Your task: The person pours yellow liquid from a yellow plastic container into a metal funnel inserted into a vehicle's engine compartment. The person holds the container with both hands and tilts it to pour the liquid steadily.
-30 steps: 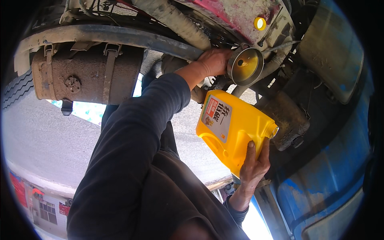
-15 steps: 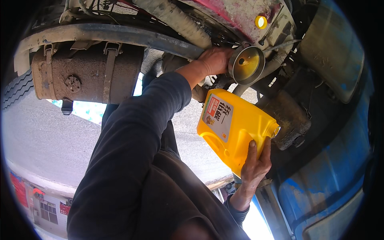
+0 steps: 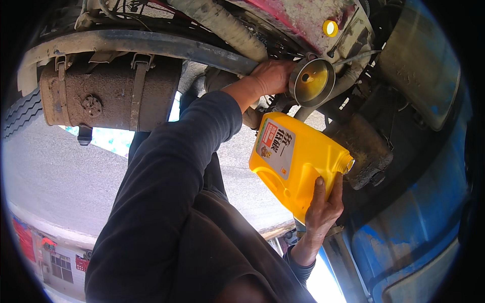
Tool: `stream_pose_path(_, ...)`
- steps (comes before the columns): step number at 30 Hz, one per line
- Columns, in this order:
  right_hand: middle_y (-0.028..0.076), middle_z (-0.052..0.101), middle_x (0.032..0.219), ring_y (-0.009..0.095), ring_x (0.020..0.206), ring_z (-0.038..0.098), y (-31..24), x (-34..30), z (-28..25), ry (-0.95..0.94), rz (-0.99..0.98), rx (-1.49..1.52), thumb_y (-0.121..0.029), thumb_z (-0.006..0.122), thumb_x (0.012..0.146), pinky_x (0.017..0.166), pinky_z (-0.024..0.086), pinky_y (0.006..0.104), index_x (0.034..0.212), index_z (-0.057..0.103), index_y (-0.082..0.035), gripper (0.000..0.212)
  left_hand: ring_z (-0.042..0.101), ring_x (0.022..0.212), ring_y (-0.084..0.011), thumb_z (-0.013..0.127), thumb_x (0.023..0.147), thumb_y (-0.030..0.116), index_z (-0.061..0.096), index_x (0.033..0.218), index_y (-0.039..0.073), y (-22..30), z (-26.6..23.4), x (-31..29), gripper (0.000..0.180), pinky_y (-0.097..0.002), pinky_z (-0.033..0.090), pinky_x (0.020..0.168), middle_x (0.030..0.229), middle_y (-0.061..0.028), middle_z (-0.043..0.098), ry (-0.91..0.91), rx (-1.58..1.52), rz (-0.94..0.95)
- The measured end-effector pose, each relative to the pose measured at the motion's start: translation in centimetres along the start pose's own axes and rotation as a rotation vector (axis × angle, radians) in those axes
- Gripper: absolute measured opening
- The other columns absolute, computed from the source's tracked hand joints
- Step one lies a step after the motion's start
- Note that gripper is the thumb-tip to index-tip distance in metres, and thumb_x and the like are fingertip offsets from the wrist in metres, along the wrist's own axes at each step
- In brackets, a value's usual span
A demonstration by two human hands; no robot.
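Observation:
My left hand (image 3: 273, 77) is closed at the left side of a round metal funnel (image 3: 323, 98), its fingertips partly hidden behind it. Amber liquid coats the inside of the funnel, around the dark hole at its bottom. Lower right, my right hand (image 3: 323, 209) grips a yellow plastic jug (image 3: 310, 151) near its neck, thumb and fingers against the side. The jug lies tilted, its uncapped mouth pointing right, apart from the funnel. A grey label (image 3: 275, 146) with print faces up. Above the funnel, a yellow cap (image 3: 330, 28) rests on a dirty red and pale surface.
A rusty strapped tank (image 3: 111, 96) hangs at the left under a curved metal rail (image 3: 136, 43). A thick dirty hose (image 3: 222, 25) runs down toward my left hand. Blue bodywork (image 3: 409, 237) fills the right side. Grey ground (image 3: 65, 171) lies below.

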State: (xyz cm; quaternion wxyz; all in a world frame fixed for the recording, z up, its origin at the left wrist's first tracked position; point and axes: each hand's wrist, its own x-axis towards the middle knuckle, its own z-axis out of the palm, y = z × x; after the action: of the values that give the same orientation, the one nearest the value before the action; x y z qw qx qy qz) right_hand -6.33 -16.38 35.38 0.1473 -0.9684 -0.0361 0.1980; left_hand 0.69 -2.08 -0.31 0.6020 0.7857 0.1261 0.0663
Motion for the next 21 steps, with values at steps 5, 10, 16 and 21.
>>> stream_pose_path(5,0.019,0.077,0.112,0.021,0.091,0.077,-0.04,0.16,-0.1,0.003,0.001,-0.03,-0.035,0.064,0.107,0.078,0.062,0.0294,0.149,0.053,0.009,0.061,0.07,0.106,-0.0384,0.075,0.087,0.028,0.068,0.117,0.011,-0.18,0.05,0.03,0.035,-0.0474,0.059,0.09,0.114,-0.0149,0.074,-0.007,0.001,0.0)
stream_pose_path(10,0.019,0.077,0.112,0.021,0.091,0.077,0.01,0.14,-0.04,0.011,-0.004,-0.028,-0.035,0.065,0.107,0.078,0.062,0.0297,0.149,0.054,0.009,0.062,0.07,0.107,-0.0383,0.075,0.087,0.027,0.068,0.118,0.012,0.14,-0.23,-0.03,0.035,-0.0474,0.059,0.09,0.115,-0.015,0.074,0.002,0.008,0.01)
stream_pose_path(16,0.019,0.077,0.115,0.021,0.094,0.077,0.17,0.05,-0.01,0.009,-0.002,0.003,-0.036,0.065,0.107,0.081,0.062,0.0302,0.149,0.053,0.009,0.062,0.071,0.109,-0.0378,0.072,0.089,0.025,0.069,0.116,0.011,0.59,-0.47,-0.02,0.03,-0.0478,0.058,0.092,0.116,-0.015,0.074,-0.018,-0.014,-0.002)
stream_pose_path(21,0.019,0.076,0.116,0.022,0.095,0.077,-0.32,0.26,-0.19,-0.017,0.017,0.007,-0.036,0.065,0.107,0.082,0.062,0.0304,0.15,0.052,0.008,0.063,0.07,0.109,-0.0378,0.074,0.088,0.029,0.069,0.12,0.013,0.38,-0.55,0.02,0.036,-0.0466,0.058,0.092,0.118,-0.0145,0.074,-0.042,-0.009,-0.021)
